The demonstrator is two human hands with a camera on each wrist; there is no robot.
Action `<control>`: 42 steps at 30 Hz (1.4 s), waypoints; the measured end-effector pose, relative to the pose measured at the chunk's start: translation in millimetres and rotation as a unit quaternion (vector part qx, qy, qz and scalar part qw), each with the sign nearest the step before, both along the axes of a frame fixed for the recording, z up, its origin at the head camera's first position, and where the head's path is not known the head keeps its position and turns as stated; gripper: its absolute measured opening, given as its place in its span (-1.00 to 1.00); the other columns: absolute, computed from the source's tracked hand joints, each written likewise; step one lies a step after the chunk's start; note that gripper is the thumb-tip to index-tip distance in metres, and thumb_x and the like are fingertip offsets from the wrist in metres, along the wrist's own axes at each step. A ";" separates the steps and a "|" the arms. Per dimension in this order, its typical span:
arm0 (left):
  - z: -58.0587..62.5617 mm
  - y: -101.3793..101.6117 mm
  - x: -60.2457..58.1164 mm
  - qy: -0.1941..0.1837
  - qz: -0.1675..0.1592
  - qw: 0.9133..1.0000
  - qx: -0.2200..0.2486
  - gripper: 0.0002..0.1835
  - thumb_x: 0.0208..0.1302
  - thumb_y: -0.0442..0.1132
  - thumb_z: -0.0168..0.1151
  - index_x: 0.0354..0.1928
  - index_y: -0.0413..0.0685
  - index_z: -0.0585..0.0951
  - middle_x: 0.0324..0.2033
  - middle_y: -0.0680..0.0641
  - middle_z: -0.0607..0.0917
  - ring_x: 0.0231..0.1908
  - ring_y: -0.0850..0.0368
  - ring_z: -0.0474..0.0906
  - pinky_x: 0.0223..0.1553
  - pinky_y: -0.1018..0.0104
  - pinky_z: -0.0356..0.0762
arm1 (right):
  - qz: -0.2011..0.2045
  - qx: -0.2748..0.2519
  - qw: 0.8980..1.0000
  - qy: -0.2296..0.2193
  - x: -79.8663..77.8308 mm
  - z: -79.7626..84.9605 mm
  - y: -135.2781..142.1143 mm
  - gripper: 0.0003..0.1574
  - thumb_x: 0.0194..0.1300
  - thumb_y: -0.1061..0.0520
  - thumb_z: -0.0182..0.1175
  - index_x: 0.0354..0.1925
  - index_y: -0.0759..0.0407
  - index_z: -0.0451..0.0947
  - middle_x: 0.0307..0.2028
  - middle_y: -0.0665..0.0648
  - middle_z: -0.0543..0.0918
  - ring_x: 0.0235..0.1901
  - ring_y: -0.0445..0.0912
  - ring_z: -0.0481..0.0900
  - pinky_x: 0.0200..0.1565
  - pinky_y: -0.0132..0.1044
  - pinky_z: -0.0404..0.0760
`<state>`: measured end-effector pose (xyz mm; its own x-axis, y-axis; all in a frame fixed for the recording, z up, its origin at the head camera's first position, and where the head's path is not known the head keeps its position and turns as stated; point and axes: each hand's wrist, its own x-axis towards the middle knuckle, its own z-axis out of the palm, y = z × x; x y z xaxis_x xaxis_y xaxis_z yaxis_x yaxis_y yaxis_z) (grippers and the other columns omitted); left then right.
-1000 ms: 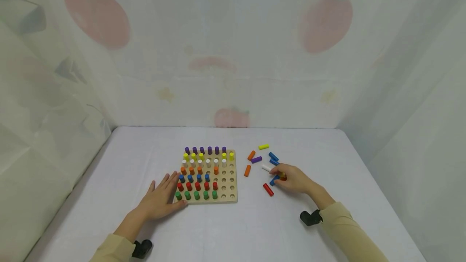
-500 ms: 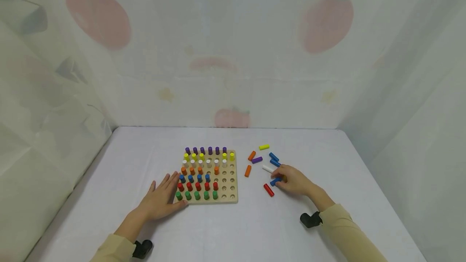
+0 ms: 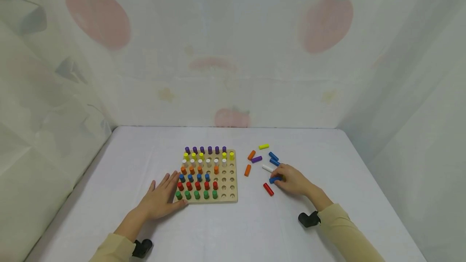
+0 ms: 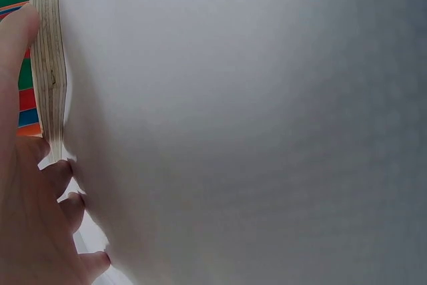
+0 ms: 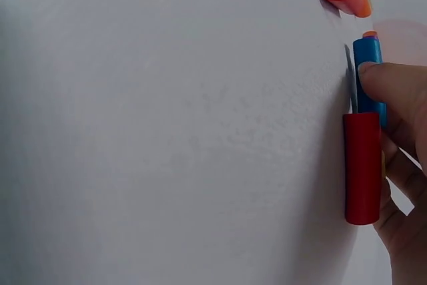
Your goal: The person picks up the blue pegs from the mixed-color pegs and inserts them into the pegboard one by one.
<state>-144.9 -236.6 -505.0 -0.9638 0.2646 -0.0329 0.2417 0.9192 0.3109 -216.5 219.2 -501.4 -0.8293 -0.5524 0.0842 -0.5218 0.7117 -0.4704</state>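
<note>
Cloth (image 3: 255,15) with faded red fruit shapes (image 3: 231,117) stands up like walls behind your white bench (image 3: 91,173) and at both sides. Your tan sleeves (image 3: 111,250) come in from the near side. The wooden board (image 3: 227,184) lies flat on the bench, a bit left of the middle. Your left hand (image 3: 159,201) rests beside it with the fingers spread, touching its left side, the thumb at the near left corner. Your right hand (image 3: 291,179) is low over the bench, to the right of the board, with its fingers bent. A black gadget (image 3: 308,219) sits at each wrist. The littlest things are the pegs. In the board they stand up in rows: purple (image 3: 210,150) at the far side, then yellow, white, orange, blue, red, and green (image 3: 197,195) nearest you. Your right hand is pinching a blue peg (image 3: 274,180), thumb pressed on it. The right wrist view also shows a red peg (image 5: 362,168) against your bent fingers, with a bit of yellow behind it. Other pegs lie loose near that hand: a white one (image 3: 267,168) just by the fingers, two blue ones (image 3: 274,156) past it, a red one (image 3: 268,189) nearer you, a yellow one (image 3: 263,146) farthest away, and two orange ones (image 3: 248,170) and a purple one (image 3: 256,159) closer to the board.
</note>
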 end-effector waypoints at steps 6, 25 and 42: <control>0.8 1.1 -0.1 0.001 -0.002 1.000 -0.003 0.08 0.00 0.42 0.10 0.41 -0.13 0.06 0.39 -0.16 0.11 0.36 -0.23 0.00 0.23 -0.38 -0.15 | -0.016 -0.007 1.000 -0.014 -1.6 2.1 0.4 -0.80 0.15 0.12 0.28 -0.21 -0.06 0.58 -0.31 -0.15 0.49 -0.33 -0.24 0.37 -0.23 -0.40 0.49; 3.4 -0.5 1.7 0.003 -0.001 1.000 0.012 0.07 0.00 0.42 0.11 0.40 -0.13 0.08 0.38 -0.18 0.13 0.35 -0.26 0.01 0.21 -0.40 -0.15 | -0.024 -0.089 0.996 -0.004 -2.9 6.0 -8.3 -0.76 0.17 0.20 0.25 -0.16 0.02 0.54 -0.26 -0.12 0.53 -0.23 -0.26 0.49 -0.10 -0.24 0.58; 2.3 -0.3 0.8 -0.002 -0.003 1.000 0.007 0.07 0.00 0.43 0.09 0.41 -0.11 0.07 0.39 -0.16 0.12 0.36 -0.24 0.00 0.22 -0.40 -0.15 | -0.024 -0.124 0.991 0.030 -4.7 9.2 -32.6 -0.74 0.17 0.25 0.22 -0.14 0.08 0.50 -0.28 -0.07 0.60 -0.28 -0.23 0.51 -0.32 -0.38 0.54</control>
